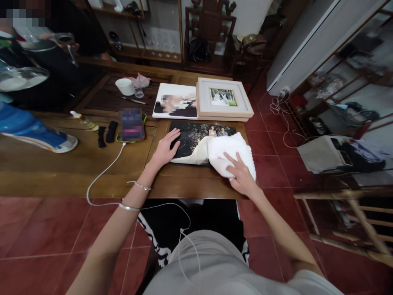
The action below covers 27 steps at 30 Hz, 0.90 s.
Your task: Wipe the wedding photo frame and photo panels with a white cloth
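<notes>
A dark photo print (196,139) lies flat on the wooden table (76,164) in front of me. My left hand (166,148) rests open on its left edge, fingers spread and pressing down. My right hand (241,174) lies on a white cloth (231,153) that covers the print's right part; its fingers are stretched over the cloth. Bracelets circle my left wrist.
Behind the print stand a white framed photo (223,98) and a canvas print (175,101). A phone (132,125) with a white cable, two black items, a small bottle and a white cup (125,86) sit to the left. A shoe (37,133) lies at far left. A carved chair stands behind.
</notes>
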{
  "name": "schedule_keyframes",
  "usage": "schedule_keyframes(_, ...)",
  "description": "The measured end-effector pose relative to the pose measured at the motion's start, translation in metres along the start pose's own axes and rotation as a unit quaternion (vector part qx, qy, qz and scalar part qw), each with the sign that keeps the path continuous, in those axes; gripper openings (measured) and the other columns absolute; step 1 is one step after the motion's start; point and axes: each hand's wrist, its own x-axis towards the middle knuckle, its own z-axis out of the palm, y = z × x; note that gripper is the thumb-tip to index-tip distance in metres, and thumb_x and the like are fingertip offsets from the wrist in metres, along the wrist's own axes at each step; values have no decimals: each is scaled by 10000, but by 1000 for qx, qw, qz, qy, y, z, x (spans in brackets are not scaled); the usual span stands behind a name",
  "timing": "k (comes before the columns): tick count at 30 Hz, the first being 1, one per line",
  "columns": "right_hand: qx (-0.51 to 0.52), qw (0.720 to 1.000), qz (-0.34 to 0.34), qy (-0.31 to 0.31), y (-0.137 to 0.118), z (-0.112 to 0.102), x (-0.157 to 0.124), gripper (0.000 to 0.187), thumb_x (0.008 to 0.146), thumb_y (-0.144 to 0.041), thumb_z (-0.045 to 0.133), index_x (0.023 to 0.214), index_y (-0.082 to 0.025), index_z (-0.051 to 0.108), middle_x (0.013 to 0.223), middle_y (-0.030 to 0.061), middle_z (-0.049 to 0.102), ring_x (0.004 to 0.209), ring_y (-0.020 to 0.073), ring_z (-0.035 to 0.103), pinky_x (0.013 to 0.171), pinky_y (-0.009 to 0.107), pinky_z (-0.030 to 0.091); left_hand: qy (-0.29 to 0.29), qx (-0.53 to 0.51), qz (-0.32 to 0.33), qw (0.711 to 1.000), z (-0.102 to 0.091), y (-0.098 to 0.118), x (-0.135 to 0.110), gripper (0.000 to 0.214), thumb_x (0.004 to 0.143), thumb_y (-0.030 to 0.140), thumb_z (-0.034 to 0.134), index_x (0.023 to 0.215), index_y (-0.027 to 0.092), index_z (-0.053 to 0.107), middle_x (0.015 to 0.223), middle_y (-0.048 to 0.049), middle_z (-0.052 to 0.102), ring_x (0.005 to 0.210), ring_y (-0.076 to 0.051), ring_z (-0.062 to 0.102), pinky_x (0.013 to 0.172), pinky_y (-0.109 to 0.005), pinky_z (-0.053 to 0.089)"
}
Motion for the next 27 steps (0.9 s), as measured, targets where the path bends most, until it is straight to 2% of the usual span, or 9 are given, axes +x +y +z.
schedule_keyframes(3, 12, 1000, -12, -15, -13, -4, -20, 267, 594, -48, 439, 748, -235, 552, 1425, 86, 510, 1391, 284, 368, 1188, 601, 142, 0, -2, 0, 1000, 0, 0, 0, 395, 939, 372, 450, 1234, 156, 599, 1370, -126, 567, 1329, -268, 471, 1120, -517, 358)
schedule_keyframes(6, 23, 999, -5, -26, -5, -12, -17, 231, 592, -48, 437, 706, -229, 524, 1430, 106, 502, 1352, 289, 431, 1184, 581, 175, -2, 0, 4, 1000, 0, 0, -1, 393, 939, 366, 456, 1238, 152, 595, 1374, -133, 562, 1332, -269, 467, 1119, -518, 359)
schedule_keyframes(9, 32, 999, 25, -26, 21, -22, 8, 187, 632, -63, 433, 685, -226, 508, 1302, 100, 622, 1280, 302, 515, 1162, 580, 228, -1, 3, 11, 1000, 0, 0, -1, 394, 935, 363, 464, 1223, 131, 602, 1370, -155, 560, 1330, -278, 468, 1117, -517, 361)
schedule_keyframes(11, 37, 998, 56, -17, 44, -27, 32, 161, 666, -87, 430, 676, -227, 508, 1065, 54, 727, 1183, 301, 591, 1142, 581, 270, -3, 4, 12, 1000, -1, 0, -1, 389, 934, 363, 466, 1210, 129, 609, 1367, -161, 561, 1329, -281, 469, 1116, -521, 362)
schedule_keyframes(14, 29, 994, 101, 16, 74, -28, 67, 125, 696, -135, 445, 679, -222, 533, 768, -10, 709, 924, 262, 671, 1135, 554, 306, -8, 5, 10, 1000, -1, 0, -1, 384, 937, 368, 463, 1210, 141, 610, 1372, -152, 558, 1334, -280, 463, 1115, -527, 362)
schedule_keyframes(17, 17, 992, 116, 46, 87, -22, 87, 143, 724, -161, 434, 719, -222, 563, 717, -14, 688, 814, 246, 661, 1143, 555, 285, -4, 2, 9, 1000, -1, 0, -1, 393, 937, 371, 463, 1210, 131, 613, 1368, -159, 560, 1334, -280, 463, 1117, -519, 363)
schedule_keyframes(19, 9, 991, 119, 54, 82, -16, 86, 171, 721, -145, 422, 738, -225, 573, 773, 10, 711, 859, 263, 664, 1150, 575, 244, 2, -1, 3, 1000, -1, 1, -1, 388, 936, 373, 465, 1210, 144, 617, 1360, -146, 571, 1328, -277, 471, 1114, -523, 367)
schedule_keyframes(22, -9, 994, 98, 39, 57, -8, 65, 212, 695, -103, 429, 780, -217, 587, 1031, 83, 725, 1082, 304, 629, 1147, 600, 211, 10, -7, -7, 1000, 1, 0, -1, 375, 930, 371, 469, 1206, 172, 625, 1347, -117, 588, 1313, -275, 489, 1108, -537, 372)
schedule_keyframes(27, -32, 998, 41, -22, -3, -6, 5, 270, 649, -53, 454, 836, -201, 581, 1398, 181, 521, 1349, 334, 425, 1141, 647, 188, 18, -6, -4, 1000, 3, -1, 0, 376, 927, 368, 471, 1190, 154, 635, 1337, -132, 593, 1308, -281, 493, 1111, -519, 377)
